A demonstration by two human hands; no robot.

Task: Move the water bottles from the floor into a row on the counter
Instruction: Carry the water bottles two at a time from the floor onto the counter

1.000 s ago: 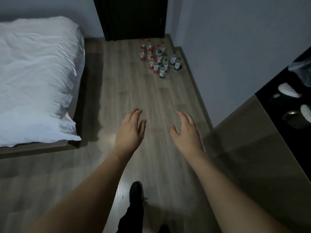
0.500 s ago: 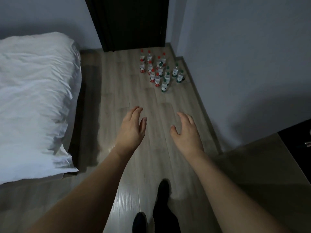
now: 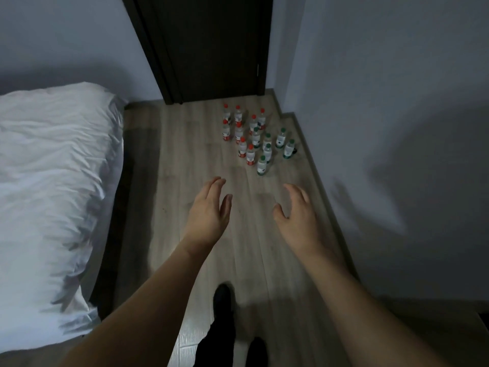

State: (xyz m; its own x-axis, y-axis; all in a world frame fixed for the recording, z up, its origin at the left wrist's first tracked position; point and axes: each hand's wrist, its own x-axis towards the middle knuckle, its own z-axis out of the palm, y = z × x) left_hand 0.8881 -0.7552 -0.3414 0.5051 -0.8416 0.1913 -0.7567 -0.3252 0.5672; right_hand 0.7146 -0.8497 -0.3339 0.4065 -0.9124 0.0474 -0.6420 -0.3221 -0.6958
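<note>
Left hand and right hand — both empty, fingers relaxed and spread, held apart above the floor. The water bottles stand clustered upright on it, ahead, near the dark door — bed at left.

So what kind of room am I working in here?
Most likely a bedroom, possibly a hotel room: a bed with white bedding fills the left side, a dark door stands ahead, and the water bottles are clustered on the wood-look floor near it.
</note>
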